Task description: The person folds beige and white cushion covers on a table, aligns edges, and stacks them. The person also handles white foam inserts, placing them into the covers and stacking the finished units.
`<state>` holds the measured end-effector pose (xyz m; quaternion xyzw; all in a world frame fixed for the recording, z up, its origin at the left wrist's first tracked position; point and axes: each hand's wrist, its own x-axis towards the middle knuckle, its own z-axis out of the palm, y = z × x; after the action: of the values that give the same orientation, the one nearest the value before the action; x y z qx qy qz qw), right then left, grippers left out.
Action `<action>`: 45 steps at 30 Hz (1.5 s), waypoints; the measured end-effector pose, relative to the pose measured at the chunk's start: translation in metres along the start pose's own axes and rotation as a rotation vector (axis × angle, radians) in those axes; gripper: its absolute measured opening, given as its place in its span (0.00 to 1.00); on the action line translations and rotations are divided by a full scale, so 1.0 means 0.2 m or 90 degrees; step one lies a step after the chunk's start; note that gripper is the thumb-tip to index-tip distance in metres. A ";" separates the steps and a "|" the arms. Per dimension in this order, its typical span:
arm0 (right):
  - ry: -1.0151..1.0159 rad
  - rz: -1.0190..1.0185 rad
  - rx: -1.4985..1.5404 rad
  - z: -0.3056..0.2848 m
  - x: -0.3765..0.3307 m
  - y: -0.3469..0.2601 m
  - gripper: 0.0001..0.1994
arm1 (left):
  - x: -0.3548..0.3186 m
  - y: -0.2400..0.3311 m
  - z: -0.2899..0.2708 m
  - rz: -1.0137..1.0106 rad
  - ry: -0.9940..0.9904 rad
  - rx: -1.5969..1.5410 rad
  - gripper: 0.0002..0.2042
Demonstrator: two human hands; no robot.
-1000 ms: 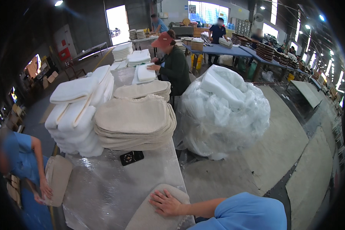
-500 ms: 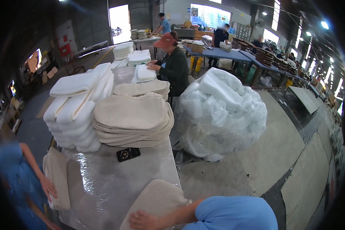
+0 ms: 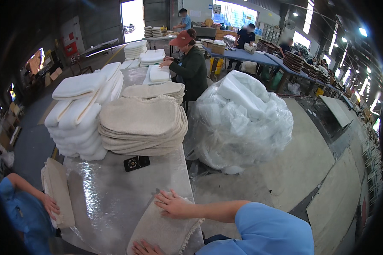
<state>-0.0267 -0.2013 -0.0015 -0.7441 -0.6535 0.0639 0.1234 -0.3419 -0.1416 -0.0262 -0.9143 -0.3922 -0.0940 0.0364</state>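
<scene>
A beige fabric cushion piece [image 3: 170, 231] with a frayed edge lies flat at the near right corner of the plastic-covered table [image 3: 102, 204]. On its far end rests my right hand [image 3: 173, 206], palm down with the fingers spread. My left hand [image 3: 147, 247] shows only in part at the bottom edge, its fingers apart on the near part of the same piece. Both hands press on it without gripping. Farther up the table is a tall stack of similar beige pieces [image 3: 140, 121], with a black phone-like object [image 3: 136, 163] in front of it.
White padded pieces [image 3: 78, 117] are piled left of the beige stack. A co-worker's hand [image 3: 51, 207] touches another beige cushion [image 3: 57, 191] at the table's left edge. A large clear plastic bag [image 3: 242, 131] stands right of the table. Beyond, a person in a red cap [image 3: 191, 68] handles white pads.
My right hand has moved away from me to the far end of the cushion piece. My left hand has come into view at the bottom. The view has shifted slightly.
</scene>
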 end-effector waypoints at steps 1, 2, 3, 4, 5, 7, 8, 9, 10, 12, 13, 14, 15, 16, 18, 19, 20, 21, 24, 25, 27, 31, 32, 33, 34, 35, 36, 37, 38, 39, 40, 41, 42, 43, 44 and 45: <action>-0.003 -0.025 -0.015 0.02 -0.03 0.02 0.34 | -0.02 0.01 0.00 0.001 -0.009 0.002 0.32; -0.008 -0.052 -0.030 0.05 -0.03 0.05 0.35 | -0.03 0.02 0.00 0.001 -0.018 0.004 0.32; -0.009 -0.048 -0.033 0.05 -0.01 0.08 0.35 | -0.02 0.05 -0.01 -0.006 -0.034 0.001 0.33; -0.016 -0.045 -0.024 0.09 0.00 0.07 0.36 | -0.01 0.06 -0.05 -0.016 -0.062 0.005 0.33; -0.026 -0.045 -0.016 0.13 0.01 0.06 0.36 | -0.02 0.06 -0.08 -0.030 -0.091 0.007 0.33; -0.045 -0.057 -0.017 0.13 0.02 0.06 0.38 | -0.03 0.03 0.06 -0.012 0.044 -0.046 0.36; -0.042 -0.046 -0.022 0.13 0.01 0.08 0.39 | -0.06 0.01 0.10 -0.013 0.001 -0.076 0.36; -0.044 -0.033 -0.014 0.14 -0.01 0.07 0.39 | -0.07 -0.02 0.12 -0.017 -0.052 -0.101 0.36; -0.007 -0.046 -0.035 0.16 -0.02 0.07 0.39 | -0.09 -0.04 0.10 -0.024 -0.116 -0.157 0.39; -0.069 -0.008 -0.055 0.16 0.03 0.04 0.40 | -0.02 -0.01 0.05 -0.071 -0.185 -0.115 0.41; -0.087 -0.009 -0.050 0.15 0.05 0.01 0.41 | -0.02 0.00 0.06 -0.090 -0.187 -0.103 0.41; -0.105 0.004 -0.047 0.14 0.06 -0.03 0.41 | -0.04 -0.01 0.06 -0.094 -0.193 -0.094 0.41; -0.113 0.027 -0.063 0.13 0.05 -0.02 0.42 | -0.03 0.00 0.08 -0.085 -0.183 -0.096 0.42; -0.116 0.032 -0.057 0.14 0.03 -0.07 0.45 | -0.04 0.01 0.07 -0.086 -0.186 -0.090 0.42; -0.137 -0.022 -0.029 0.18 -0.01 -0.19 0.46 | -0.02 0.01 0.05 -0.069 -0.180 -0.077 0.42; -0.187 -0.062 0.003 0.19 -0.01 -0.28 0.46 | 0.00 0.01 0.04 -0.093 -0.208 -0.100 0.42; -0.230 -0.087 0.025 0.20 -0.02 -0.37 0.47 | 0.01 0.02 0.03 -0.100 -0.230 -0.129 0.42; -0.147 -0.111 0.060 0.31 -0.08 -0.44 0.47 | 0.01 0.03 0.02 -0.102 -0.214 -0.141 0.41; -0.072 -0.193 0.158 0.37 -0.18 -0.51 0.45 | -0.05 0.01 0.06 -0.083 -0.118 -0.130 0.40; -0.101 -0.217 0.145 0.37 -0.19 -0.48 0.45 | -0.02 0.02 0.03 -0.081 -0.140 -0.102 0.39; -0.115 -0.269 0.167 0.36 -0.25 -0.48 0.43 | 0.04 0.01 0.01 -0.056 -0.137 -0.080 0.36; -0.245 -0.328 0.190 0.24 -0.23 -0.48 0.33 | 0.25 0.04 0.06 -0.052 -0.181 -0.121 0.35; -0.334 -0.338 0.180 0.16 -0.18 -0.48 0.30 | 0.28 0.06 0.07 -0.091 -0.234 -0.125 0.36; -0.334 -0.245 0.201 0.12 -0.15 -0.45 0.27 | 0.30 0.09 0.10 -0.030 -0.184 -0.099 0.34; -0.334 -0.171 0.223 0.10 -0.11 -0.41 0.25 | 0.29 0.11 0.08 0.014 -0.131 -0.066 0.32; -0.333 -0.099 0.245 0.09 -0.07 -0.38 0.23 | 0.30 0.13 0.07 0.055 -0.077 -0.033 0.31; -0.202 -0.082 0.206 0.09 -0.03 -0.33 0.24 | 0.30 0.15 0.06 0.041 -0.055 -0.045 0.30; -0.074 -0.059 0.165 0.11 -0.01 -0.27 0.25 | 0.29 0.17 0.06 0.031 -0.036 -0.062 0.30; 0.054 -0.037 0.122 0.12 0.01 -0.20 0.26 | 0.31 0.18 0.05 0.020 -0.016 -0.078 0.30; 0.059 -0.025 0.088 0.16 0.01 -0.15 0.27 | 0.31 0.18 0.05 0.029 -0.055 -0.073 0.30; 0.063 -0.017 0.056 0.19 0.02 -0.12 0.29 | 0.32 0.16 0.04 0.035 -0.093 -0.066 0.30; 0.069 -0.009 0.024 0.23 0.02 -0.11 0.30 | 0.32 0.15 0.03 0.041 -0.130 -0.059 0.30; 0.061 -0.009 0.027 0.25 0.02 -0.12 0.30 | 0.31 0.14 0.01 0.075 -0.099 -0.073 0.30; 0.054 -0.010 0.027 0.25 0.01 -0.11 0.31 | 0.29 0.14 0.01 0.109 -0.065 -0.089 0.30; 0.047 -0.009 0.026 0.25 0.02 -0.10 0.31 | 0.26 0.13 -0.01 0.144 -0.031 -0.105 0.30; 0.036 -0.009 0.037 0.23 0.01 -0.09 0.31 | 0.21 0.11 -0.02 0.154 -0.044 -0.111 0.31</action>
<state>-0.0564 -0.1922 -0.0412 -0.7371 -0.6527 0.0609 0.1642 -0.2974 -0.1278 -0.0129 -0.9573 -0.2706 -0.0913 -0.0458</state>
